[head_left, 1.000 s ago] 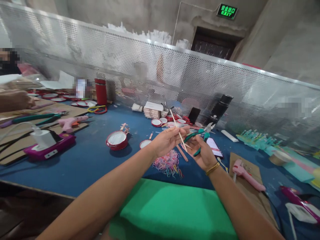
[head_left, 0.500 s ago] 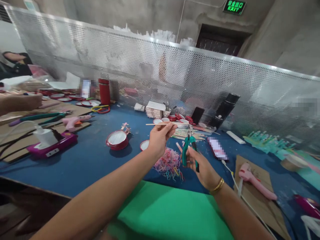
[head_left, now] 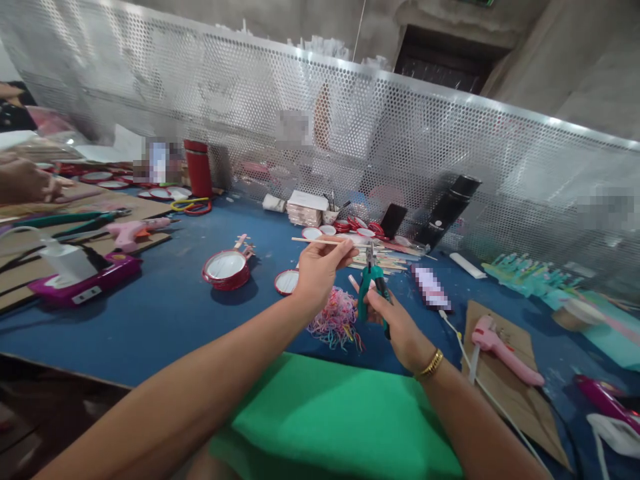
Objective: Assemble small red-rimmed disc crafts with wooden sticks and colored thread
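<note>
Left hand point(head_left: 320, 270) pinching thin wooden stick point(head_left: 311, 241) between thumb and fingers, held roughly level above the table point(head_left: 165, 313). Right hand point(head_left: 397, 323) wrapped round green-handled cutters point(head_left: 365, 288), tips up at the stick's right end; can't tell if they touch it. Risks, my judgement: weak pinch could let the stick twist under blade pressure; crooked bite could splinter the wood; left fingertips sit close to the blades, so a slip could nick them; a loose offcut could fly or drop into the tangled thread pile point(head_left: 334, 320) and get lost. Containers: small pale cup point(head_left: 329, 217) at the back, thin items standing in it, too small to identify; red flask point(head_left: 199, 170) and black flask point(head_left: 447, 212), contents hidden
</note>
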`<move>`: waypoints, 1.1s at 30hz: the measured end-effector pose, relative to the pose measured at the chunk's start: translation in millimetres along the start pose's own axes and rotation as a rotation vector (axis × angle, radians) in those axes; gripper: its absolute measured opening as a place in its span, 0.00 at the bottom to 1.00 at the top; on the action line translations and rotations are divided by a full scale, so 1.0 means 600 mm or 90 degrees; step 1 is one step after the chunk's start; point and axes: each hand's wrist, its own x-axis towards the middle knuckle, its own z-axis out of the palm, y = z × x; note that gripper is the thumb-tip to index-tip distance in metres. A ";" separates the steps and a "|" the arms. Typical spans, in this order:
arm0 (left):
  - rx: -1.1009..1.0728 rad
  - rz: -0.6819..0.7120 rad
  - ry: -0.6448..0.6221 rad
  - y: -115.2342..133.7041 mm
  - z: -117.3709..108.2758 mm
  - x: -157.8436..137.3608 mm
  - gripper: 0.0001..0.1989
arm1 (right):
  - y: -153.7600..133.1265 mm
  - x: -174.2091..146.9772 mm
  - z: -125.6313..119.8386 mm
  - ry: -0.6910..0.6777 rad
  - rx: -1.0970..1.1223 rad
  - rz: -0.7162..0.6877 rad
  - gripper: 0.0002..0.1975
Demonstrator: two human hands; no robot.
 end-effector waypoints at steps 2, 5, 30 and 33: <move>0.026 0.004 -0.002 -0.001 -0.001 -0.001 0.14 | -0.003 -0.001 0.001 0.005 -0.012 -0.007 0.26; 0.057 0.011 -0.007 -0.001 -0.002 -0.001 0.14 | -0.006 0.000 0.002 0.002 -0.023 -0.022 0.25; 0.290 0.296 -0.155 0.007 -0.012 -0.005 0.06 | -0.038 -0.021 0.006 -0.034 -0.094 -0.082 0.17; 0.314 0.320 -0.142 0.013 -0.011 -0.006 0.05 | -0.034 -0.020 0.011 -0.027 -0.062 -0.070 0.16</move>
